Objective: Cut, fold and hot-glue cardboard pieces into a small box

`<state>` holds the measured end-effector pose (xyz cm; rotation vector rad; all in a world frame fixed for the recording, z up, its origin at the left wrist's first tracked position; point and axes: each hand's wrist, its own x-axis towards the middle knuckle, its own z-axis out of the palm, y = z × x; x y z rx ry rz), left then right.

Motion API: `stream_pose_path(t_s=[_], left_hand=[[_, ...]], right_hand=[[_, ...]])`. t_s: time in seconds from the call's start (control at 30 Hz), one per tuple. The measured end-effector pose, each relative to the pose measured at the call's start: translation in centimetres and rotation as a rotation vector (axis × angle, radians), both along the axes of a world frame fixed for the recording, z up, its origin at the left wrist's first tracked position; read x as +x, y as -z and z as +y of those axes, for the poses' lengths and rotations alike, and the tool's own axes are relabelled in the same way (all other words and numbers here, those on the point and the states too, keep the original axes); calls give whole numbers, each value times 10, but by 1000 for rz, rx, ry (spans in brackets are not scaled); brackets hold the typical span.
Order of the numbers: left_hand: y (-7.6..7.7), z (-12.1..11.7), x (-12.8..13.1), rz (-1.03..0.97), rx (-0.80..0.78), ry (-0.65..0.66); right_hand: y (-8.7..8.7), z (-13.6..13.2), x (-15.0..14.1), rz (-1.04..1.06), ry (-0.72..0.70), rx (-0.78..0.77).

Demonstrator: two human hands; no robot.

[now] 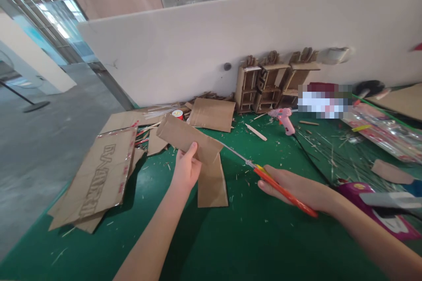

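My left hand (pixel 186 167) is closed on a bent strip of brown cardboard (pixel 191 140), held up above the green table (pixel 250 237). A part of the strip hangs down toward the table at its right end. My right hand (pixel 296 189) is closed on orange-handled scissors (pixel 280 189). Their metal blades point left and reach the right edge of the cardboard strip. Both forearms stretch in from the near edge.
Flat cardboard sheets (pixel 99 175) lie at the left, overhanging the table edge. Small cardboard models (pixel 263 83) stand against the white wall. A pink glue gun (pixel 285 119), a red-capped tin (pixel 178 114), plastic packets (pixel 385 129) and a purple pack (pixel 379 210) lie right. Scraps litter the table.
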<state>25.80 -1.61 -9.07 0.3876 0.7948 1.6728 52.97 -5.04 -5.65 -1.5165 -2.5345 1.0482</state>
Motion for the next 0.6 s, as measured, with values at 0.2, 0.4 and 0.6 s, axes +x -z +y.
stream_pose_path(t_s=[0.2,0.4,0.6], left_hand=[[2,-2,5,-21,3,19],[1,-3,7,-13,-15,-4],[2,-4,7,27,-19,-16]], right_hand=[[-2,4,-6,3,-6,-37],[-5,5,-7,4,-19,-16],[-8,5,-8,7,2,13]])
